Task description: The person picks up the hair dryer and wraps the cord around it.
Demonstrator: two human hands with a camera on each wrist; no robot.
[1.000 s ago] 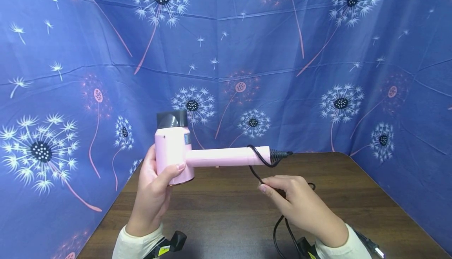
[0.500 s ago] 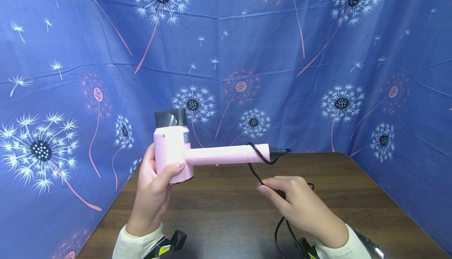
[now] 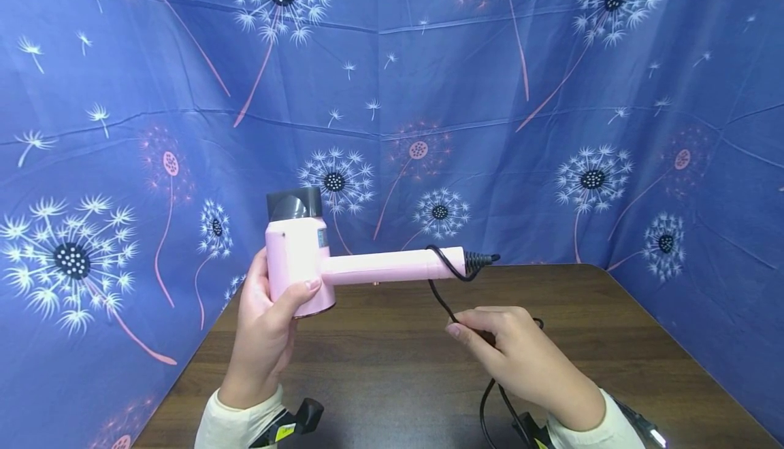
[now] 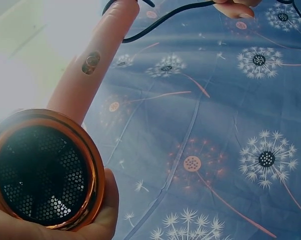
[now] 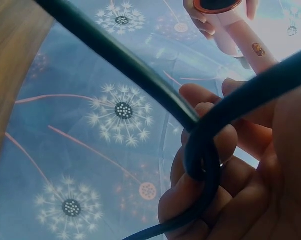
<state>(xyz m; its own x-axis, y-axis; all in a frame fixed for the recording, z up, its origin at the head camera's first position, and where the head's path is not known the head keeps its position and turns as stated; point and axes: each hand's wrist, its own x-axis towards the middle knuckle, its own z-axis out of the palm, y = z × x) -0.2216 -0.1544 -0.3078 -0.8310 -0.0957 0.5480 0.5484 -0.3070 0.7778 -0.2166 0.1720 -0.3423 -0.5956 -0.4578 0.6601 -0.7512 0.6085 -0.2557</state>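
A pink hair dryer (image 3: 382, 267) is held up above the table, its handle lying nearly level and pointing right. My left hand (image 3: 266, 330) grips its barrel, thumb across the front, with the black nozzle (image 3: 295, 204) facing up. The left wrist view shows the mesh intake (image 4: 43, 175) inside a copper rim and a switch (image 4: 91, 63) on the handle. A black cord (image 3: 442, 298) loops once around the handle's end. Lower right, my right hand (image 3: 520, 354) pinches that cord between thumb and fingers. In the right wrist view, more cord (image 5: 205, 165) passes through the curled fingers.
A brown wooden table (image 3: 380, 367) lies beneath both hands. Blue cloth (image 3: 490, 163) with dandelion prints hangs behind it and along both sides. Cord loops (image 3: 484, 411) dangle below my right hand, and a plug (image 3: 652, 432) shows beside the right sleeve.
The hair dryer has risen slightly and shifted a little left, its handle end tilting up. The dangling cord has shifted slightly right. Both hands keep their hold.
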